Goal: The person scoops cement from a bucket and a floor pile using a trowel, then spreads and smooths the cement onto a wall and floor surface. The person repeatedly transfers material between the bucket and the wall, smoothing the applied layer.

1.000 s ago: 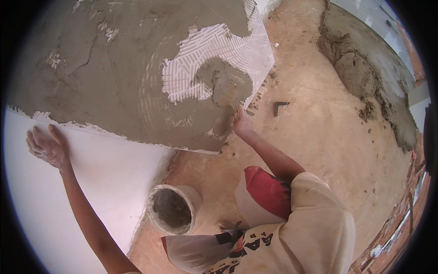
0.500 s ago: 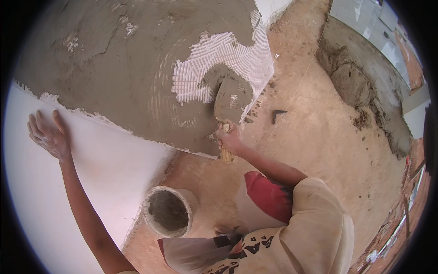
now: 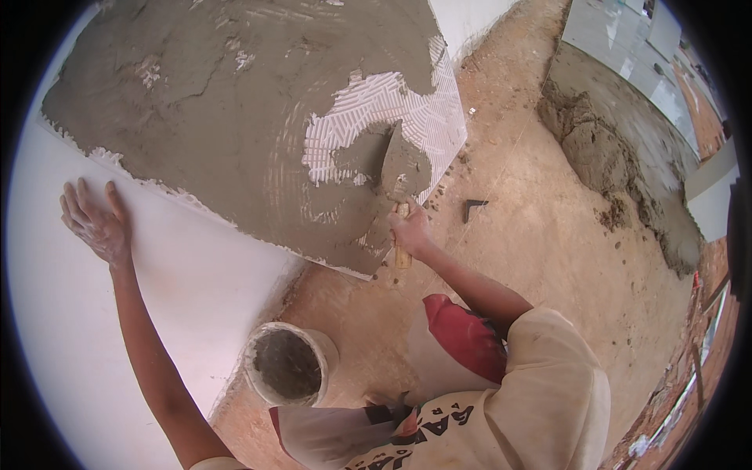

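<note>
My left hand (image 3: 98,219) lies with fingers spread on the white wall (image 3: 196,290), just below the lower left edge of a large tile (image 3: 439,133). Grey mortar (image 3: 180,125) covers most of the tile; white ribbed back shows at the middle right. My right hand (image 3: 409,233) grips the wooden handle of a trowel (image 3: 395,160), whose blade rests in mortar near the tile's right edge. A white bucket (image 3: 329,352) with grey mortar inside stands below the tile, by the wall's foot.
A dusty tan floor (image 3: 548,266) runs to the right, with a small black angled object (image 3: 473,205) on it. Along the far right are a ridge of grey mortar (image 3: 611,149), pale tiles (image 3: 607,35) and a light board (image 3: 709,196). My knees, in red and grey cloth, are at the bottom.
The trowel blade has moved slightly up and right in the mortar with my right hand. The tile appears lower and farther right in the picture. My left hand remains spread on the wall.
</note>
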The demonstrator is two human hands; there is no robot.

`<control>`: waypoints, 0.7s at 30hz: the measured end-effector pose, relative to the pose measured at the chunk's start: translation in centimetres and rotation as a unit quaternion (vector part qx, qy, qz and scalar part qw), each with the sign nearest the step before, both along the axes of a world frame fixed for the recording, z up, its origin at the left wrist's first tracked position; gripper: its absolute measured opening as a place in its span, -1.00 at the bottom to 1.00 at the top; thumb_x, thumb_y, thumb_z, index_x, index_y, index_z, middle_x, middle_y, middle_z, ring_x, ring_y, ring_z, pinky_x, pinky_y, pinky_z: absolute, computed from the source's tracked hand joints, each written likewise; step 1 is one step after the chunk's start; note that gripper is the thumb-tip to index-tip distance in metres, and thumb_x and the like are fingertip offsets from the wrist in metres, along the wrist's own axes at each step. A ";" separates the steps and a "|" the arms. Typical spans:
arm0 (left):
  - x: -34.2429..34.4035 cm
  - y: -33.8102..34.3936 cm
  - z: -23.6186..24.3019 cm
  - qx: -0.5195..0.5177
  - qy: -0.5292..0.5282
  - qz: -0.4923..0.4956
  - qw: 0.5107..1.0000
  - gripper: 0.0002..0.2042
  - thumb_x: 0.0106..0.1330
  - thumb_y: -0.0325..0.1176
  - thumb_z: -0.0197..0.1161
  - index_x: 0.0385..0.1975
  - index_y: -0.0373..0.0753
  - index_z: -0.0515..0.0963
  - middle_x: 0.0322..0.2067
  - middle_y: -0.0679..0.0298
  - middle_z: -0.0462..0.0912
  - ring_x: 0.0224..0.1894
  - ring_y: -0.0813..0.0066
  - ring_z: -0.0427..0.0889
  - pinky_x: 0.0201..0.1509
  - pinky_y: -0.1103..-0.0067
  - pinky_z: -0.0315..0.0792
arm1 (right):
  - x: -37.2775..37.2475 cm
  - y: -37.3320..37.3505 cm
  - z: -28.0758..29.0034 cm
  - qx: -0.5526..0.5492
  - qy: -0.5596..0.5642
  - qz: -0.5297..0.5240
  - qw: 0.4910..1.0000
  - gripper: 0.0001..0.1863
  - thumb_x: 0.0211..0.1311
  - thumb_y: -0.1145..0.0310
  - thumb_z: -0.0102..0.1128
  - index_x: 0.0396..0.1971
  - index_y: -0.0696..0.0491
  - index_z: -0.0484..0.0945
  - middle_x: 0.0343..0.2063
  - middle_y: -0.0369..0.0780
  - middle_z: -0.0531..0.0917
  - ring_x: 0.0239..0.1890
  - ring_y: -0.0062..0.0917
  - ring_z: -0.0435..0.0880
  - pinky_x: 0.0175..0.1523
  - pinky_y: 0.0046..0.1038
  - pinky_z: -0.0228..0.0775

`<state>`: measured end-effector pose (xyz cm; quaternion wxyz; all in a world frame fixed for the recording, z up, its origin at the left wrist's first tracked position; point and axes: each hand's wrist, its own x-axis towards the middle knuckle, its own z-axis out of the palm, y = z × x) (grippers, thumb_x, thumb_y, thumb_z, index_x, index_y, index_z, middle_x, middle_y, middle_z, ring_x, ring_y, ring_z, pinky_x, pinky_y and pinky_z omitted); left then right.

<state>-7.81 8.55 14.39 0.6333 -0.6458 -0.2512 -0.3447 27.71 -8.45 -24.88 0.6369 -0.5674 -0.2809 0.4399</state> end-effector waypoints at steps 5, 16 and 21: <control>0.2 0.3 0.0 0.003 -0.003 -0.003 1.000 -0.45 0.28 -0.14 0.35 0.21 -0.20 0.35 0.21 0.13 0.34 0.25 0.05 0.33 0.24 0.18 0.32 | -0.6 0.8 3.1 0.002 0.118 0.045 0.992 -0.75 0.14 0.43 0.11 -0.19 0.17 0.40 -0.57 -0.25 0.52 -0.66 -0.60 0.53 -0.62 -0.45 0.44; 0.6 -0.2 -0.2 0.002 -0.024 0.010 1.000 -0.44 0.32 -0.12 0.29 0.24 -0.20 0.32 0.23 0.10 0.34 0.27 0.04 0.31 0.28 0.17 0.28 | -4.1 -1.9 4.7 0.111 -0.342 0.113 0.926 -0.60 0.12 0.36 0.14 -0.04 0.18 0.40 -0.35 0.10 0.62 -0.19 0.14 0.58 -0.08 -0.09 0.46; 0.5 -0.4 0.0 -0.001 -0.022 0.002 1.000 -0.44 0.33 -0.12 0.28 0.25 -0.20 0.31 0.25 0.08 0.33 0.29 0.02 0.30 0.29 0.16 0.27 | -0.5 0.3 7.6 0.073 -0.291 0.051 0.953 -0.57 0.15 0.32 0.14 -0.01 0.18 0.34 -0.31 0.17 0.60 -0.14 0.14 0.58 -0.04 -0.01 0.43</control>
